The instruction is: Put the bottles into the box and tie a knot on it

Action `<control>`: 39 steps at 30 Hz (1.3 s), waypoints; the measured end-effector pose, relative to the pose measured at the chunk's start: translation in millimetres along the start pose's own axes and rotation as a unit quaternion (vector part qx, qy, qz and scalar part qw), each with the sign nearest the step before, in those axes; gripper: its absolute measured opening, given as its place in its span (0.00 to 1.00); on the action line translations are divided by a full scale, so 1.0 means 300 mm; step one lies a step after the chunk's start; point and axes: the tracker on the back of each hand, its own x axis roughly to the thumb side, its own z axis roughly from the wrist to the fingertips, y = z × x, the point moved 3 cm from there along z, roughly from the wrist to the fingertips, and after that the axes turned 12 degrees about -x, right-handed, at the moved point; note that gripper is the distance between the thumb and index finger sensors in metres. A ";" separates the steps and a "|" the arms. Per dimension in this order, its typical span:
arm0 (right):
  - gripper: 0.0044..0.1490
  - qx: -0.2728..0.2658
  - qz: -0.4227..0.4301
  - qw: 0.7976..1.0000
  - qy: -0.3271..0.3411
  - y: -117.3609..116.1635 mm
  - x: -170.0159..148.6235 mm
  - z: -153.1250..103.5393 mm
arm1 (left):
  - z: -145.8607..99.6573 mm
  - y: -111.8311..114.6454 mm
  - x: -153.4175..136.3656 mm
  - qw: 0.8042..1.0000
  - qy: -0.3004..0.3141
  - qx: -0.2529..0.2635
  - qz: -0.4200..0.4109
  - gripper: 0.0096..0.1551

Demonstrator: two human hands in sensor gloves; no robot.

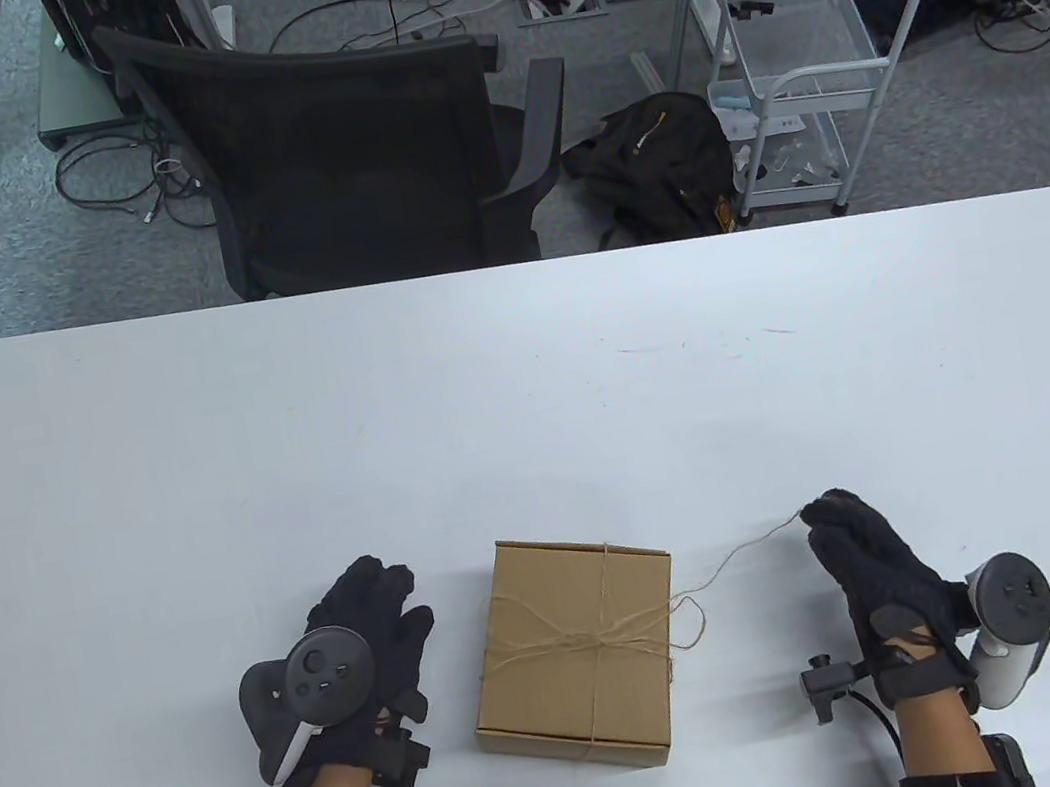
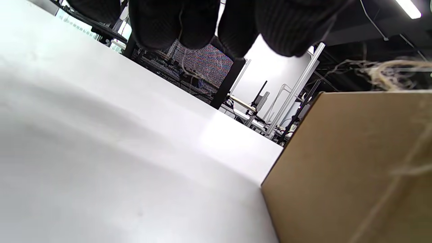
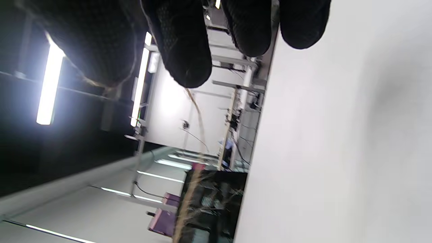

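A closed brown cardboard box (image 1: 581, 653) sits near the table's front edge, with thin twine (image 1: 619, 636) crossed and knotted over its lid. A loose loop hangs off its right side. One strand runs right from there to my right hand (image 1: 827, 523), which pinches its end at the fingertips. In the right wrist view the twine (image 3: 199, 114) trails down from between my fingers (image 3: 185, 44). My left hand (image 1: 376, 613) rests on the table just left of the box with relaxed fingers, holding nothing. The left wrist view shows the box side (image 2: 354, 162) close by. No bottles are visible.
The white table (image 1: 525, 393) stretches far beyond the box. Past its far edge stand a black office chair (image 1: 339, 142), a dark backpack (image 1: 646, 159) on the floor and a white wire cart (image 1: 797, 92).
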 end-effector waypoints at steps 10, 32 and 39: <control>0.54 0.172 -0.305 0.934 0.069 -0.128 -0.024 -0.044 | 0.009 0.048 0.007 0.991 -0.037 -0.065 0.109 0.55; 0.55 0.214 -0.348 0.910 0.064 -0.180 -0.057 -0.064 | 0.013 0.083 0.016 0.990 -0.034 -0.101 0.094 0.57; 0.55 0.212 -0.358 0.907 0.066 -0.181 -0.063 -0.055 | 0.025 0.093 0.010 0.988 -0.039 -0.114 0.093 0.57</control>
